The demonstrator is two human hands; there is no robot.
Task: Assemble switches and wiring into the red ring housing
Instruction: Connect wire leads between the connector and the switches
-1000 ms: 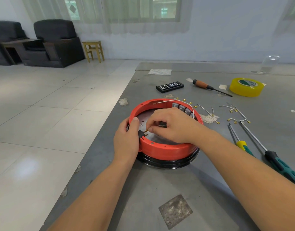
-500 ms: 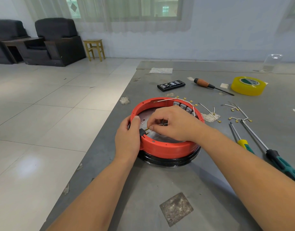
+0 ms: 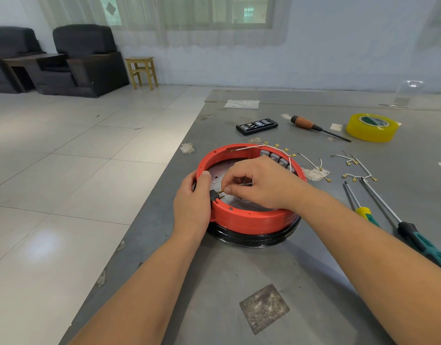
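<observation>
The red ring housing (image 3: 249,220) sits on a black base on the grey table. My left hand (image 3: 192,205) grips its left wall, thumb on the rim, beside a black switch (image 3: 214,195) set in that wall. My right hand (image 3: 259,184) reaches inside the ring, its fingertips pinching a small brass terminal (image 3: 221,191) at the switch's pins. Several grey switches (image 3: 276,158) sit in the far right wall. A white wire with brass terminals (image 3: 254,146) lies over the far rim. What my right palm covers is hidden.
Loose white wires with terminals (image 3: 356,170) lie right of the ring. Two green-handled screwdrivers (image 3: 413,235) lie near my right forearm. A black bit case (image 3: 256,125), a brown-handled screwdriver (image 3: 311,127) and a yellow tape roll (image 3: 371,127) lie farther back. The table's left edge runs near the ring.
My hands hold almost the same pose; my right fingers shifted slightly at the switch's pins. The view drifted a little.
</observation>
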